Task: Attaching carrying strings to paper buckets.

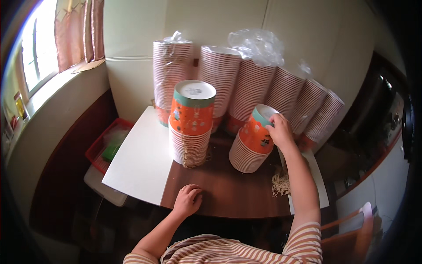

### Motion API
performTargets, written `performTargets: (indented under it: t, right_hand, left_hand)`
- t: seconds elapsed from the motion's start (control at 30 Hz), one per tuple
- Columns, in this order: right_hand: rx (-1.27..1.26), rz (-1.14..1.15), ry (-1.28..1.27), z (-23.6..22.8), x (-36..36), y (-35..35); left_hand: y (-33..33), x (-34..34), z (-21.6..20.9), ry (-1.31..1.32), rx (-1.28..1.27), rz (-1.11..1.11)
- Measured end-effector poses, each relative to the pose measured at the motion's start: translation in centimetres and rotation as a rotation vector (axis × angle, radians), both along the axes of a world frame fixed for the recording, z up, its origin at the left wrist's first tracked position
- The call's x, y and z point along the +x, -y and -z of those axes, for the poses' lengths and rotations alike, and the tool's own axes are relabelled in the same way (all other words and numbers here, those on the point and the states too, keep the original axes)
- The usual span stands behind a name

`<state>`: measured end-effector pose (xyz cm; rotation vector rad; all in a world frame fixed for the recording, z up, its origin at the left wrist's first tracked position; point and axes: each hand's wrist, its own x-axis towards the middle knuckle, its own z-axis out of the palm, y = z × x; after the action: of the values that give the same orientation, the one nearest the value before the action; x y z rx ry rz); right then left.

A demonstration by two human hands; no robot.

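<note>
My right hand (281,130) grips the base rim of the top paper bucket (254,127) on the shorter of two front stacks, at the right. Orange with a green band, this bucket sits upside down over several pale rims, and the stack leans slightly. My left hand (188,200) rests near the table's front edge, its fingers curled in and nothing seen in them. Left of centre, the taller stack of upturned paper buckets (192,116) stands apart from both hands. Beige twine (189,152) hangs down its front. A bundle of beige cord (281,182) lies under my right forearm.
Several tall stacks of paper buckets in clear plastic (173,66) line the back wall. Crumpled plastic film (257,44) tops them. The brown and white table (140,158) ends just before me. A red basket (99,152) is at the left; a wooden chair (351,233) stands at the lower right.
</note>
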<state>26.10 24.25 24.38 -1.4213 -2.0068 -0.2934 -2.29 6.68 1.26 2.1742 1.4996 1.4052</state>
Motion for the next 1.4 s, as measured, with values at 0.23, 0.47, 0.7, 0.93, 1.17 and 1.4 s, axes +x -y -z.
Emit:
performTargets:
  t: [0.23, 0.47, 0.7, 0.93, 1.17, 1.4]
  right_hand:
    - [0.114, -0.084, -0.09, -3.6, 1.1, 0.1]
    - [0.403, -0.102, -0.364, -10.1, 1.4, 10.1]
    - [-0.054, -0.5, -1.477, 7.0, 5.2, 14.8]
    - [-0.536, -0.573, -2.002, 19.9, 0.0, 17.9]
    - [-1.142, -0.597, -0.818, 22.2, 3.4, 19.4]
    - [-0.648, 0.057, -0.373, 17.3, 10.1, 14.8]
  left_hand:
    - [0.0, 0.1, -0.2, -0.027, -0.046, -0.017]
    - [0.4, -0.2, -0.4, 0.04, -0.046, -0.016]
    - [0.7, 1.6, -4.1, 0.684, -0.417, 0.252]
    - [1.3, 4.0, -10.8, 0.84, -0.662, 0.411]
    - [-0.8, 1.5, -12.8, 0.262, -0.604, 0.179]
    - [-5.2, 0.6, -14.0, -0.121, -0.394, 0.087]
